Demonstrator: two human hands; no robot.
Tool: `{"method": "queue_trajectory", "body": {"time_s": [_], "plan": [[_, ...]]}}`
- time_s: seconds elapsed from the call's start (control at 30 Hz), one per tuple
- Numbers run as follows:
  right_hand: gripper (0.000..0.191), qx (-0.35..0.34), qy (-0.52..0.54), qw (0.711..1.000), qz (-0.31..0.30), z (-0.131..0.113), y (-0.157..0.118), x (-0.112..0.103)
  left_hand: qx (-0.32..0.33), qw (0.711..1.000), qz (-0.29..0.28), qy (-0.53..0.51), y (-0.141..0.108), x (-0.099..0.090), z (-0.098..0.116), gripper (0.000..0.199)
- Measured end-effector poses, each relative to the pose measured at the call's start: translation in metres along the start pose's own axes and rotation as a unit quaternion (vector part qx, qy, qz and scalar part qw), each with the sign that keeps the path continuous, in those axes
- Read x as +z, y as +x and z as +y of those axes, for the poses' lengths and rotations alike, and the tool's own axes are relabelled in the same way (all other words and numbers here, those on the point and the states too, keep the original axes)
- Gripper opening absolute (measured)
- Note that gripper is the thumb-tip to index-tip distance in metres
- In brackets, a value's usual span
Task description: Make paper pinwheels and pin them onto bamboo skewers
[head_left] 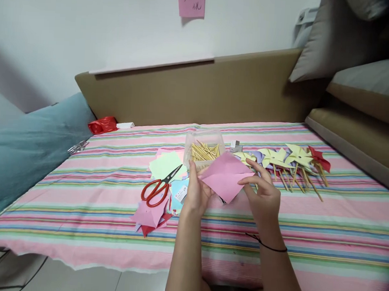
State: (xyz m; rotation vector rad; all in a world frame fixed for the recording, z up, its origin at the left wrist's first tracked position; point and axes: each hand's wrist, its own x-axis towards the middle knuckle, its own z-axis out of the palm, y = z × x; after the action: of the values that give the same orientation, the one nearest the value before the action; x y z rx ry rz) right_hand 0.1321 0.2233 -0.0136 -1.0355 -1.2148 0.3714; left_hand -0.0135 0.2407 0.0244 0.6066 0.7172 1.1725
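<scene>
My left hand (pixel 196 195) has thumb and fingers closed on the left corner of a pink sheet (pixel 227 175), above the middle of the striped cloth (pixel 81 196); my right hand (pixel 266 198), fingers bent, pinches it near the right corner. Scissors (pixel 165 181) lie on papers (pixel 164 163) to my left. A box (pixel 188 145) of sticks (pixel 205 152) stands toward the cloth's back edge, pinwheels (pixel 274 157) toward its right edge.

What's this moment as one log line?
left hand: holding pink sheet | right hand: holding same sheet | scissors: lying on coloured papers
</scene>
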Motion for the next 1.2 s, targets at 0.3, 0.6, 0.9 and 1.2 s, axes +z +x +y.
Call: {"method": "queue_trajectory", "body": {"time_s": [0.3,0.6,0.9,1.2], "plan": [[0.020,0.013,-0.069,0.997,-0.044,0.010,0.005,-0.015,0.037,0.996,-0.019,0.077,0.014,-0.016,-0.023,0.043],[0.031,0.174,0.134,0.973,-0.075,0.010,0.001,-0.026,0.079,0.992,0.097,0.012,0.014,-0.003,-0.037,0.041],[0.015,0.190,0.117,0.965,-0.136,0.006,-0.005,-0.022,0.132,0.977,0.147,0.086,0.005,0.004,-0.041,0.039],[0.010,0.172,0.085,0.968,-0.163,0.009,0.000,-0.033,0.028,0.983,0.053,0.171,0.002,-0.015,-0.019,0.035]]}}
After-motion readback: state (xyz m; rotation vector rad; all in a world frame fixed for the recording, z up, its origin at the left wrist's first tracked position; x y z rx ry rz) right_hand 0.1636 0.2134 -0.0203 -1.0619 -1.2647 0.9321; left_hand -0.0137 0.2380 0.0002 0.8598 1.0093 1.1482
